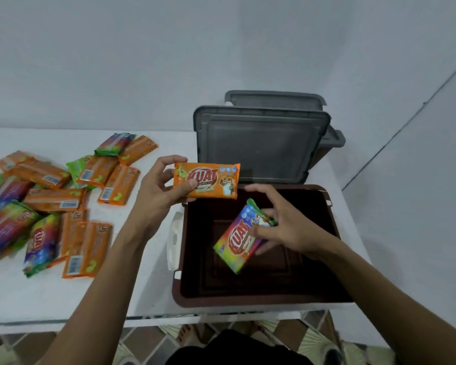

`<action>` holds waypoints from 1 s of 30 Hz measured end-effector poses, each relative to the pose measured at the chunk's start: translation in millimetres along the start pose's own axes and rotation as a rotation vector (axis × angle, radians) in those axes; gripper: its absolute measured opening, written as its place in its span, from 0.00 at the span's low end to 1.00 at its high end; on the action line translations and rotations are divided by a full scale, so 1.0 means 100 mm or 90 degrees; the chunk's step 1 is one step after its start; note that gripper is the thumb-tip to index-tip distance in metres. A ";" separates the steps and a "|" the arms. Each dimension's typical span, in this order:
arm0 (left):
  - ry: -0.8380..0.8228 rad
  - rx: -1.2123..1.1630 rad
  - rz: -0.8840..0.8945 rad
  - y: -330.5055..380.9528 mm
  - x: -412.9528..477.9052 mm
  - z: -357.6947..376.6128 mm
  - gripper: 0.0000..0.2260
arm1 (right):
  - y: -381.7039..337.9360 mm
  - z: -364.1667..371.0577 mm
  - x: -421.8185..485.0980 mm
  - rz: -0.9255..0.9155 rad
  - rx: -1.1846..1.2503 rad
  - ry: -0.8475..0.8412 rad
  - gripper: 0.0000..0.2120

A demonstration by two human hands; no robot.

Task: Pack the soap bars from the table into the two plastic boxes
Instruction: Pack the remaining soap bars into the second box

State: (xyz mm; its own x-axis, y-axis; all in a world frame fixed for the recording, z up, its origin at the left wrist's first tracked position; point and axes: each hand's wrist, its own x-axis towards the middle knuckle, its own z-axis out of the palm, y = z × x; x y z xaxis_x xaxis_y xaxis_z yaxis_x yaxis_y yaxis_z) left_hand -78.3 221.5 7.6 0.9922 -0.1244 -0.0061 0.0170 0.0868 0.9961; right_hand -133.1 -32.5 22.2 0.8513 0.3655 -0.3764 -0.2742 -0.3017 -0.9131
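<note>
The brown plastic box (248, 302) stands open on the white bench (142, 285), right in front of the person, and it is the box being filled. The right hand (282, 222) reaches down into it, its fingers (256, 231) pinching the far end of a rainbow-wrapped soap bar (241, 237). The bar slants across the box's dark floor, and whether its low end is touching that floor cannot be told. It looks to be the first bar going in, since nothing else shows inside the box.

The left hand (158, 185) waits over the box's far left corner, thumb on the printed face and fingers curled behind an orange soap bar (207, 184). It holds the bar flat and label up, probably so it can go in as soon as the right hand is clear.

To the left of the box, well apart from it, a loose heap of soap bars (54, 198) lies on the bench, mostly orange with some rainbow and green wrappers, many overlapping. Most of the packing is judged to lie ahead.

Just behind the box a grey lid (261, 146) stands on edge, kept out of the way of the opening. Behind that, a second lid (274, 100) and part of a grey box (332, 139) show, largely hidden.
</note>
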 end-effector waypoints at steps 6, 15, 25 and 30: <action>0.019 0.028 -0.005 0.01 -0.01 0.02 0.19 | 0.20 0.17 0.08 0.039 -0.054 -0.040 0.14; 0.011 0.059 0.005 0.00 -0.01 0.02 0.18 | 0.43 0.35 0.21 0.142 -0.095 -0.104 0.14; 0.001 0.054 0.002 -0.02 0.01 0.01 0.18 | 0.49 0.42 0.26 0.079 -0.446 -0.063 0.10; -0.007 0.059 -0.005 0.00 0.02 0.01 0.19 | 0.47 0.40 0.25 0.080 -0.481 -0.058 0.09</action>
State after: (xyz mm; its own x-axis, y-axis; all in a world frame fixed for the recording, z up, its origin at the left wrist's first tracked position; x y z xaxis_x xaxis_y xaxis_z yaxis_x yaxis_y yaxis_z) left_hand -76.7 220.0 7.4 0.9908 -0.1350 -0.0128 0.0121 -0.0056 0.9999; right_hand -142.3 -2.5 -36.8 0.7845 0.3500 -0.5119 0.0417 -0.8534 -0.5196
